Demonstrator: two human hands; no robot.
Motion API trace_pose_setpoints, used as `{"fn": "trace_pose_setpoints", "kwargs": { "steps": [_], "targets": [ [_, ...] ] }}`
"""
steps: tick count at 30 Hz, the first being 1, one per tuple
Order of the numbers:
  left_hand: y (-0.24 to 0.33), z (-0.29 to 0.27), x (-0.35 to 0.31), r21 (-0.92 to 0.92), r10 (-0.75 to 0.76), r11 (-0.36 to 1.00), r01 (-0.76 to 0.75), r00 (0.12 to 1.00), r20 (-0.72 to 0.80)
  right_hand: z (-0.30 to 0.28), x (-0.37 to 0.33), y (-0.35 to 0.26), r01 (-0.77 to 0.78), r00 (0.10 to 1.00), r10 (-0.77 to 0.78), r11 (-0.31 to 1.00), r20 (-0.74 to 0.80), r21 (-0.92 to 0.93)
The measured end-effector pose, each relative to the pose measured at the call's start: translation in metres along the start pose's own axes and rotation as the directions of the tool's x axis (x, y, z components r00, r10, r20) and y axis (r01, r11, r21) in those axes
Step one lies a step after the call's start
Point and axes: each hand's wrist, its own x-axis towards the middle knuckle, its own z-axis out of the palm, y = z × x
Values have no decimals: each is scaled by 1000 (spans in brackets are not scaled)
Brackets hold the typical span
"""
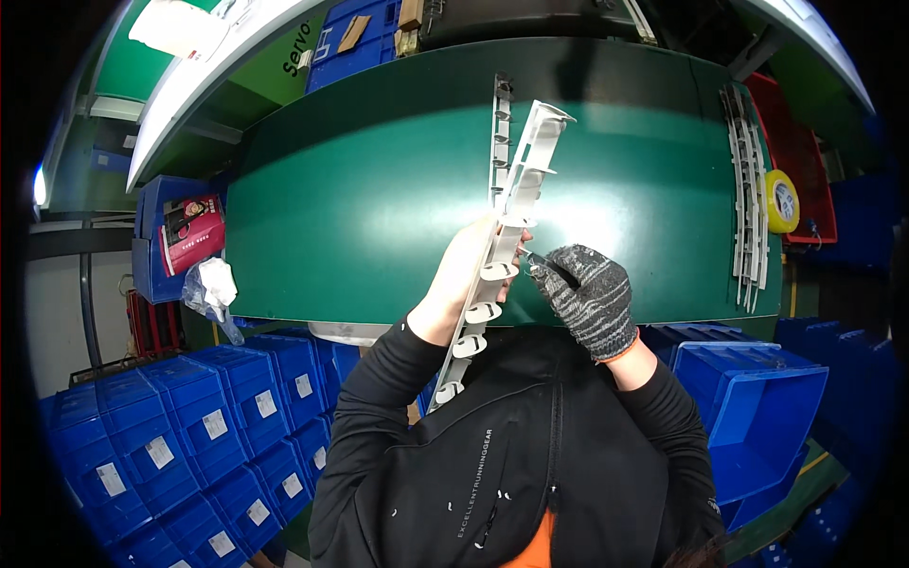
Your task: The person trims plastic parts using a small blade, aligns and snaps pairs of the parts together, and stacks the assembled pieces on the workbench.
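My bare left hand (pixel 458 276) is closed around the middle of a long, pale grey strip (pixel 537 151) with a row of curved, cup-like tabs. The strip is tilted, running from above the table down to my jacket. In a dark striped knitted glove, my right hand (pixel 591 295) pinches a small slim tool (pixel 533 257), its tip close to the strip's edge beside my left fingers. Whether the tip touches the strip, and the exact kind of tool, I cannot tell. Just beyond, a second slender strip (pixel 501 123) with similar tabs lies on the green table (pixel 350 208).
Several similar strips (pixel 748 204) lie at the table's right end, beside a yellow tape roll (pixel 782 202) and a red bin (pixel 795 142). At the left stand a red package (pixel 193 232) and a plastic bag (pixel 210 287). Blue crates (pixel 189 417) flank me, one open blue crate (pixel 767 407) at right.
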Motion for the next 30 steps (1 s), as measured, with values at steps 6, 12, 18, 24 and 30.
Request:
{"fn": "trace_pose_setpoints", "kwargs": {
  "steps": [6,12,18,24,30],
  "targets": [
    [-3,0,1,-12,7,1000,-8,1000,-18,4,1,7,16,999,-17,1000,-35,-26],
    [-8,-6,-3,-40,37,999,-33,996,84,-17,4,15,-41,986,41,999,-162,7],
    [-15,-28,8,-136,-2,991,19,992,126,-13,-1,23,-112,985,142,956,-94,270],
    [-14,-13,9,367,207,918,-147,970,-130,-23,9,3,-232,972,206,907,111,350],
    [-13,-3,4,365,186,921,-135,977,-109,-15,20,10,20,1000,-21,998,-16,-61]
  ]
}}
